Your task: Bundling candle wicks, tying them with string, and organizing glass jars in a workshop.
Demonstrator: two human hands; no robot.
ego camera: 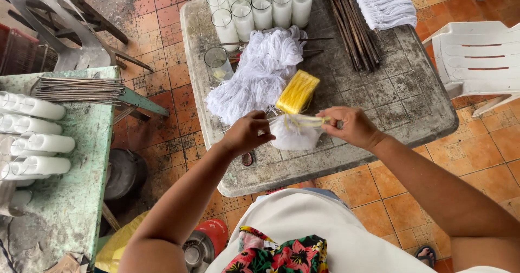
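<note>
White wick bundle [295, 135] pinched between left hand [246, 134], right hand [349, 125]; fingers clenched on yellow string [303, 120].

Far edge of grey surface [411, 105]: about ten wax-filled glasses [262, 10], one empty glass [218, 63]. One yellow string bundle [297, 91]. Two white plastic chairs [479, 56].

Terracotta tile floor [162, 13], white plastic chair [476, 56], daylight.

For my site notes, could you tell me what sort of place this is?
Probably a small candle-making workshop: wax-filled glasses on a worn table, bundles of white wicks and thin sticks.
</note>
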